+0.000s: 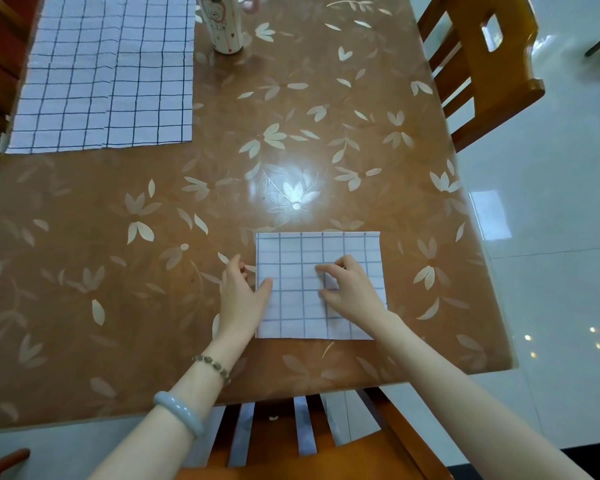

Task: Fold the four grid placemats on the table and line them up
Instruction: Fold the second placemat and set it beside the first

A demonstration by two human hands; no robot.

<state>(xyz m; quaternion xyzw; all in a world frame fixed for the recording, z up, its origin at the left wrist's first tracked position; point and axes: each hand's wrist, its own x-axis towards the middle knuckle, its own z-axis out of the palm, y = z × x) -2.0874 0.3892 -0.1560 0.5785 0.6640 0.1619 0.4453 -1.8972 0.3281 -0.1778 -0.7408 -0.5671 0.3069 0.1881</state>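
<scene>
One folded placemat (pixel 343 247) lies flat on the surface (pixel 291 133) under both hands. Left hand (pixel 238 289): thumb rests on the mat's left edge, fingers (pixel 234 263) loosely extended on the surface just beside it, gripping nothing. Right hand (pixel 352 289): fingers (pixel 326 270) bent, tips pressing the mat's middle, no pinch visible. Unfolded placemats (pixel 101 74) lie flat well ahead and left of the left fingers; their count cannot be told. Mug (pixel 222 22) stands far ahead of the fingers, just right of those mats.

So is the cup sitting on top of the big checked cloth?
No, the cup stands on the bare table, just beside the big checked cloth.
</scene>
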